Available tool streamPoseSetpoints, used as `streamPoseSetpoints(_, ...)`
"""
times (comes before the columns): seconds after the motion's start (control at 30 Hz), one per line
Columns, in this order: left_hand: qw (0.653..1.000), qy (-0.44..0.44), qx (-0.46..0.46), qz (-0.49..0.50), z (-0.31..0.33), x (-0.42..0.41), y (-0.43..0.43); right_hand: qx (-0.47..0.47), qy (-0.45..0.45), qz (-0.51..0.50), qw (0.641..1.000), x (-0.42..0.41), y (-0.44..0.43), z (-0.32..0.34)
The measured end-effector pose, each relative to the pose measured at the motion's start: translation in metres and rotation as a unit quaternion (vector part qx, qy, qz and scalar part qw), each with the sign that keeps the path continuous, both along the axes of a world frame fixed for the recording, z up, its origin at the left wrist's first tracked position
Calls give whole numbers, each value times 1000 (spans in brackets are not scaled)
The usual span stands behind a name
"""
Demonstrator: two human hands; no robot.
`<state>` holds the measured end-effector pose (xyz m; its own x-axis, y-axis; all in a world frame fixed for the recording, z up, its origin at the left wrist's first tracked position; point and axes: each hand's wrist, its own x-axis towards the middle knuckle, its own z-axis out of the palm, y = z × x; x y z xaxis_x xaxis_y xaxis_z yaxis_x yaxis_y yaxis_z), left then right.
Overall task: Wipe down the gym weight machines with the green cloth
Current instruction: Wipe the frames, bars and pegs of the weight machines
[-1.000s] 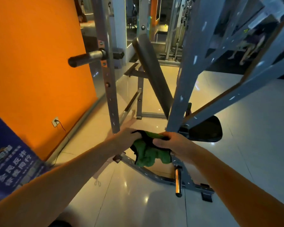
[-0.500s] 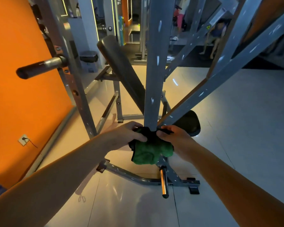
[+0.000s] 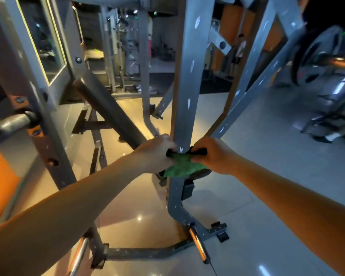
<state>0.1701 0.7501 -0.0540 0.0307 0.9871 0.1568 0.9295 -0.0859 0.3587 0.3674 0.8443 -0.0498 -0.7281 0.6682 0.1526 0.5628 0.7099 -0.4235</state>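
Right, green cloth (image 3: pixel 184 166) sits mid-frame, stretched across the near face of the grey post (image 3: pixel 184 86). Left hand (image 3: pixel 157 154) and right hand (image 3: pixel 211 156) each grip one end, probably to keep it taut for wiping.

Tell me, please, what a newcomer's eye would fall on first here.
The bright green cloth at centre, gripped by the left hand and the right hand, one on each side of a scuffed grey post. Then the orange wall at the lower left edge and a shiny metal peg near the floor.
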Motion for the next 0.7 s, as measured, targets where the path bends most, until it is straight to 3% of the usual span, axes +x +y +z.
streamPoseSetpoints(0.2,987,-58,147,1,81,2,27,23,139,-186,972,5,25,59)
streamPoseSetpoints(0.27,981,-77,178,-2,109,9,35,-30,199,-195,960,9,25,84)
streamPoseSetpoints(0.37,975,-84,206,-22,147,22,44,-293,344,-77,889,11,21,121)
streamPoseSetpoints(0.43,971,-79,225,-34,169,31,47,-388,395,-22,833,11,20,142)
streamPoseSetpoints(0.6,958,-94,267,-35,209,45,64,-479,488,31,729,5,28,178)
streamPoseSetpoints(0.7,957,-75,277,-33,237,53,76,-484,532,14,695,1,38,200)
